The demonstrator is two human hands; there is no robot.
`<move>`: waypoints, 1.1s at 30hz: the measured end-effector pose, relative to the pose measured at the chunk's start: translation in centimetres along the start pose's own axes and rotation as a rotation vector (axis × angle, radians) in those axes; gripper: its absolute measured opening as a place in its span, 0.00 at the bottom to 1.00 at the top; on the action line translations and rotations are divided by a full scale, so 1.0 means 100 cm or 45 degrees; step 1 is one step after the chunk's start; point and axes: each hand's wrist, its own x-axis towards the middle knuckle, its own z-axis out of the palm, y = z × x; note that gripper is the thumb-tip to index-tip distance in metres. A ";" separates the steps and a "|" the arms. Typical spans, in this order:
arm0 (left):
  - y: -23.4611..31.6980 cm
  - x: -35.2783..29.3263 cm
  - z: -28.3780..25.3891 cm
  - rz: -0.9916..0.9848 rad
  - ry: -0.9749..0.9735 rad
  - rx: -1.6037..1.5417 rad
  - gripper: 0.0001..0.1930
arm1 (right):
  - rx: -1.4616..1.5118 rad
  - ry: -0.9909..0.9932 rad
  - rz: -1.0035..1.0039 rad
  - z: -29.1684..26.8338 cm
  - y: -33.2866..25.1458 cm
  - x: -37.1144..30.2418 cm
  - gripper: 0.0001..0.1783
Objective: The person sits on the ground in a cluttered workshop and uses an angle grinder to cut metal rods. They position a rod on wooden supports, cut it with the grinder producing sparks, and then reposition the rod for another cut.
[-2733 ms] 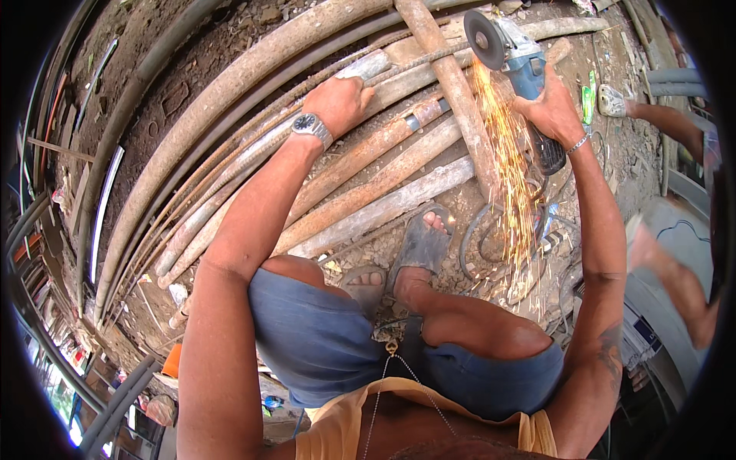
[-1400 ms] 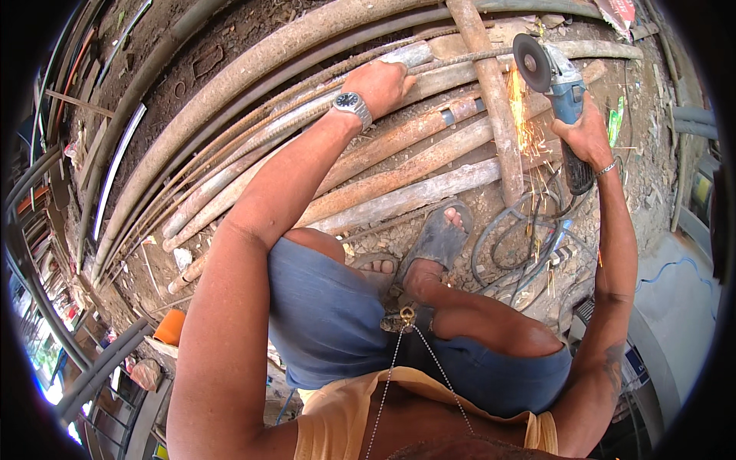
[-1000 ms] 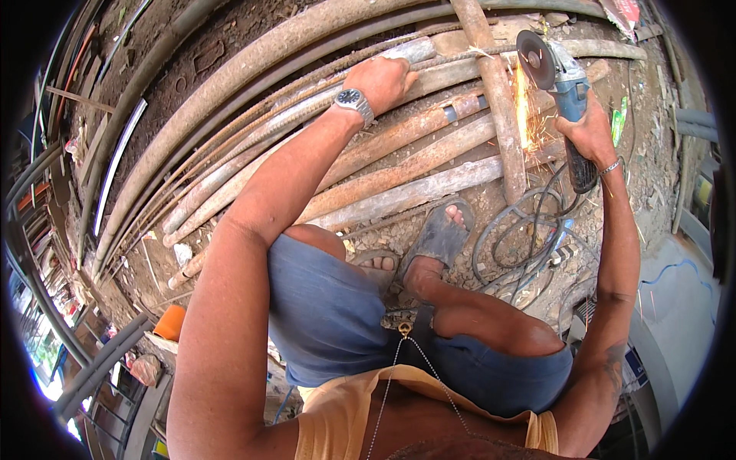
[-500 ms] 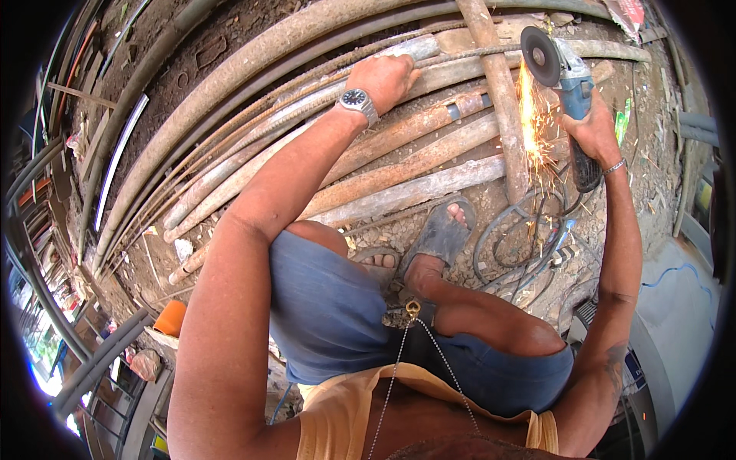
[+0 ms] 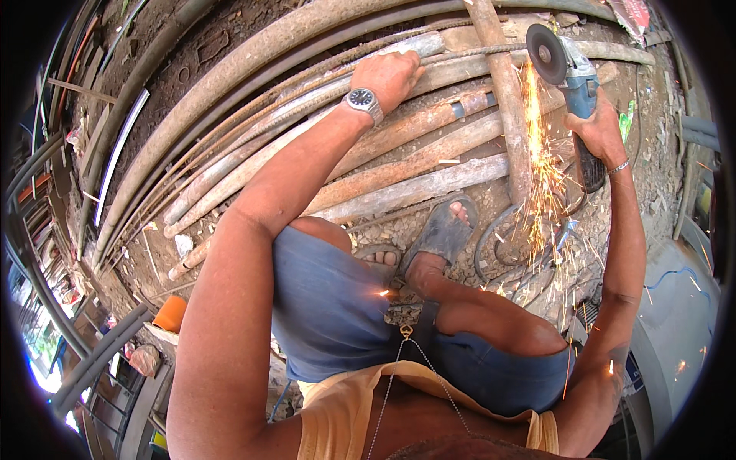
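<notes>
My left hand (image 5: 387,79), with a wristwatch above it, is closed around a ribbed steel rebar (image 5: 468,54). The rebar runs to the right over a rusty crosswise pipe (image 5: 500,100). A blue angle grinder (image 5: 579,90) is in my right hand (image 5: 599,132), whose fingers wrap its body. Its dark cutting disc (image 5: 546,54) meets the rebar's right end, though the exact contact is partly hidden behind the disc. Bright sparks (image 5: 537,157) stream down from there toward the ground. Both forearms reach forward past my knees.
Several long rusty pipes (image 5: 414,157) lie side by side on rubble in front of my sandalled feet (image 5: 443,238). A coiled cable (image 5: 491,238) lies under the sparks. An orange cup (image 5: 170,314) stands at left, and a grey panel (image 5: 675,322) at right.
The spark stream has grown and spreads farther, with sparks now near my thigh and right arm. Both hands, the rebar and the grinder have shifted slightly to the right in view.
</notes>
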 end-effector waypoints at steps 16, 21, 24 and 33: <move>0.002 0.006 -0.007 -0.090 -0.117 -0.031 0.19 | -0.062 0.044 -0.038 0.006 0.010 -0.004 0.35; 0.001 0.010 -0.011 -0.104 -0.197 -0.048 0.21 | 0.009 0.000 -0.007 0.006 0.009 -0.007 0.37; 0.001 0.012 -0.014 -0.120 -0.246 -0.069 0.22 | -0.073 -0.021 0.036 0.004 0.008 -0.007 0.39; -0.002 0.013 -0.014 -0.068 -0.244 -0.075 0.23 | -0.023 -0.048 0.039 0.005 0.008 -0.008 0.37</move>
